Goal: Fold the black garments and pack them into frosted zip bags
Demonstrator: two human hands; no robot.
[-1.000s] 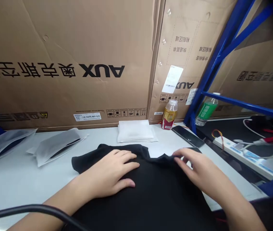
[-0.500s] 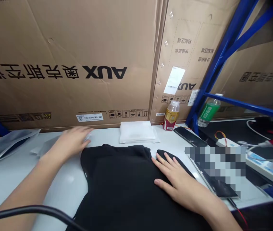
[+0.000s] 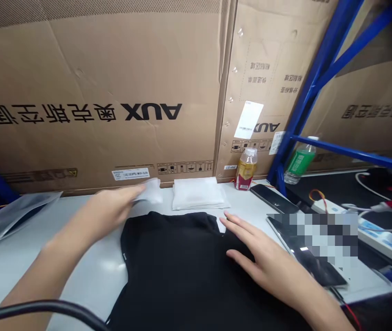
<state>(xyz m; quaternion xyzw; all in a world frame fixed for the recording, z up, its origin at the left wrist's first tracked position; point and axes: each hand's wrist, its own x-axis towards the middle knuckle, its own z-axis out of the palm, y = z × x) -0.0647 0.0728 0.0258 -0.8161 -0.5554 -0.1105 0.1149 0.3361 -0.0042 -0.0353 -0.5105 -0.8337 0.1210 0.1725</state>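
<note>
A black garment (image 3: 178,271) lies spread on the pale table. Beyond its upper left edge, my left hand (image 3: 118,204) pinches a translucent plastic piece (image 3: 152,191), blurred by motion. My right hand (image 3: 251,246) rests on or just over the garment's right part, its fingers apart and nothing held. Behind the garment is a folded stack of white translucent bags (image 3: 198,193), against the cardboard.
Large cardboard boxes (image 3: 95,59) stand behind the table. Another plastic bag (image 3: 20,214) lies at the left. To the right are a drink bottle (image 3: 246,169), a phone (image 3: 273,198), a tablet (image 3: 313,257), a power strip (image 3: 382,239) and a blue frame (image 3: 311,96). A black cable (image 3: 44,305) crosses the lower left.
My left hand has moved right, and the plastic piece has come from the table's left side toward the white stack. The fingers of my right hand have lifted slightly and drawn closer together.
</note>
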